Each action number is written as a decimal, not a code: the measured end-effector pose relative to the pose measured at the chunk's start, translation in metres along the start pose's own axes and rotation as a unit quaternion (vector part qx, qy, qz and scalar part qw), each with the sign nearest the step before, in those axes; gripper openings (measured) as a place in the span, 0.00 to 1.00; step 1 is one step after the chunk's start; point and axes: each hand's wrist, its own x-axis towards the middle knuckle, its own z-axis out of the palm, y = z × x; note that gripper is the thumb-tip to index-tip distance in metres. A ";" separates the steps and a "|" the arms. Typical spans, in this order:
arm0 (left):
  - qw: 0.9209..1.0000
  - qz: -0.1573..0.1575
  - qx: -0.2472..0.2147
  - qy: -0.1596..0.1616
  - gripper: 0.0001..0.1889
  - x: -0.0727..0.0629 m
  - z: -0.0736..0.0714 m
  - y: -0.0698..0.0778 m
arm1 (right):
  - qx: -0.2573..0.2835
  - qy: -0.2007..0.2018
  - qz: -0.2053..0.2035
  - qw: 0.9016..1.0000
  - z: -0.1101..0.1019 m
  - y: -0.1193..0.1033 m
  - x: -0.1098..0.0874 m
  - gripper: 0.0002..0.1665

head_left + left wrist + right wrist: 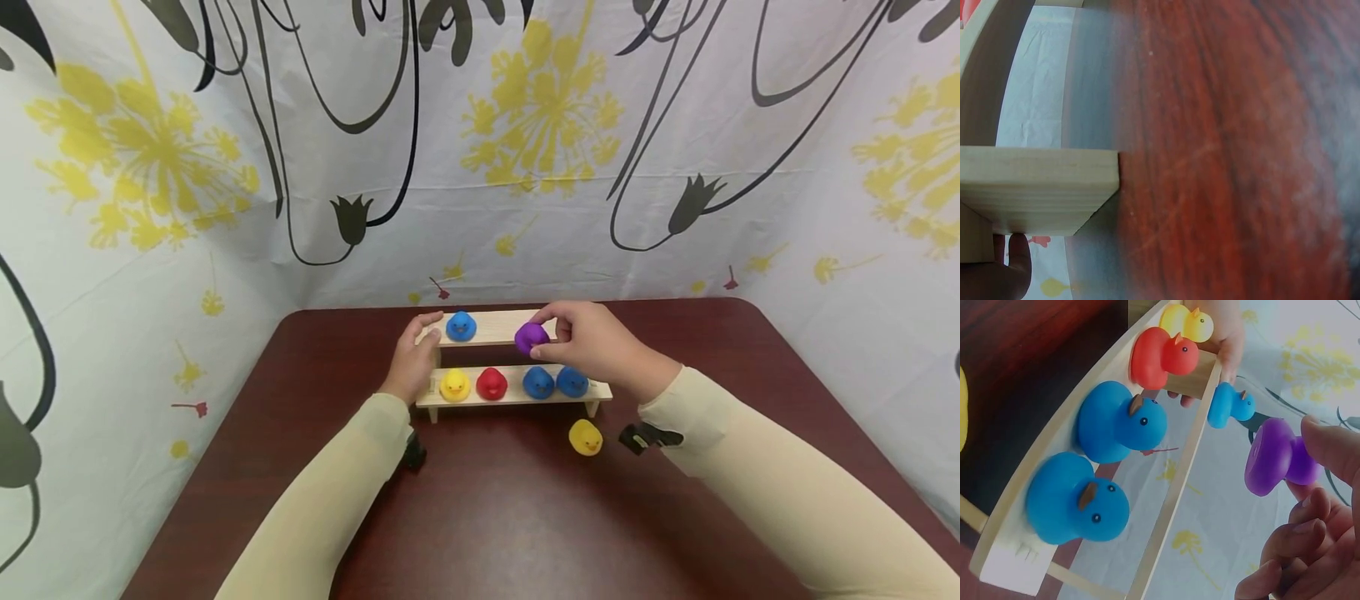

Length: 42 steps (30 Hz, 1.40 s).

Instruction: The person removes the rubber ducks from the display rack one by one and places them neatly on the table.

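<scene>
My right hand pinches a purple rubber duck between thumb and fingers, in front of the upper shelf of a two-tier wooden stand. The right wrist view shows the purple duck clear of the wood. My left hand holds the stand's left end, its fingers bent around the wood; part of that grip is hidden. A blue duck sits at the upper shelf's left. Along the lower shelf stand a yellow duck, a red duck and two blue ducks.
Another yellow duck lies on the dark red wooden table, before the stand's right end. Behind the table hangs a white cloth with a plant print. A black wrist camera is strapped at the right cuff.
</scene>
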 end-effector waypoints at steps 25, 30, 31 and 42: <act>1.000 0.011 -0.006 -0.004 0.19 0.001 0.000 -0.002 | 0.021 -0.034 -0.002 0.999 0.008 0.016 -0.041 0.22; 1.000 0.012 -0.015 -0.008 0.20 0.000 0.000 -0.002 | 0.022 -0.040 -0.003 0.999 0.012 0.018 -0.046 0.22; 1.000 0.013 -0.015 -0.008 0.20 0.000 0.001 -0.002 | 0.019 -0.039 -0.006 0.999 0.013 0.018 -0.047 0.22; 1.000 0.012 -0.002 -0.002 0.21 0.002 0.001 -0.003 | 0.025 -0.047 -0.015 0.998 0.021 0.023 -0.054 0.24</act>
